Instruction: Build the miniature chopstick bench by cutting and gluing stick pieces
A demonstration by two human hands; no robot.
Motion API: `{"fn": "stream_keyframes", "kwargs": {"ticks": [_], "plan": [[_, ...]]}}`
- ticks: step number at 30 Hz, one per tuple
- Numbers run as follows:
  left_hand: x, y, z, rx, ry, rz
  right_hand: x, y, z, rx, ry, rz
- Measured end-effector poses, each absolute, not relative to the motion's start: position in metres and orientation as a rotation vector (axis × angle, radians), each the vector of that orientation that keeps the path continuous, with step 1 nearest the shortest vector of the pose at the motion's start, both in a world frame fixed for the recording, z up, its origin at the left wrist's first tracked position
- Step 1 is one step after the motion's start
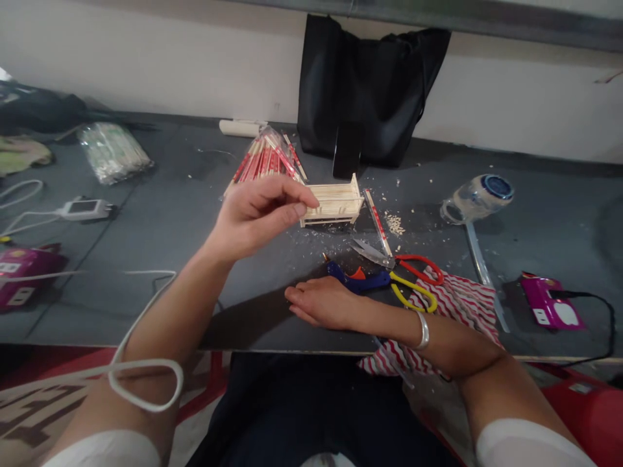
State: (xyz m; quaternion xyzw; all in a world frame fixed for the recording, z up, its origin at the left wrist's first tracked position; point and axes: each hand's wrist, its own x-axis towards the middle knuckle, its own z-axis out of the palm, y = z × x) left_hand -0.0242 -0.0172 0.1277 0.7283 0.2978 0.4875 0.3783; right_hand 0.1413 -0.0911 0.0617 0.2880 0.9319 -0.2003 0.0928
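Standing on the grey desk, just beyond the fingertips, is the little bench-like stick model [335, 192], its slatted top ringed by short posts, its left end partly hidden by the left hand [260, 211]. And that hand is the busy one: thumb and forefinger appear to pinch a thin wooden stick [343, 202] that reaches across the model's near side, though whether it touches the posts I can't tell. Down below, the right hand [324, 301] lies palm down and relaxed, gripping nothing that shows, right beside the blue glue gun [367, 281]. It looks like a fitting step, one slim piece being lined up along the frame. From this position, the move calls for a light pinch, the stick level with the near edge, and glue on the contact points if it is to hold; the posts look fragile, so no pushing. Further out, the scissors [388, 261] lie open by the glue gun, a single wrapped chopstick [377, 220] rests beside a scatter of cut bits [394, 225], and the red-patterned chopstick bundle [267, 159] sits behind the left hand.
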Motion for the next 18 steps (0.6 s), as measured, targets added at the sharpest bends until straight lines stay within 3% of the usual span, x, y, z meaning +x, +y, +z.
{"fn": "stream_keyframes", "kwargs": {"ticks": [3,10,18], "plan": [[-0.022,-0.023,0.106,1.875,1.09,1.027,0.141,-0.091,0.06,0.848,2.796,-0.563],[-0.011,-0.015,0.04,2.14,1.514,0.955,0.139,-0.094,0.063,0.885,2.774,-0.505],[0.003,-0.008,0.027,2.226,1.699,0.873,0.139,-0.094,0.064,0.865,2.772,-0.483]]}}
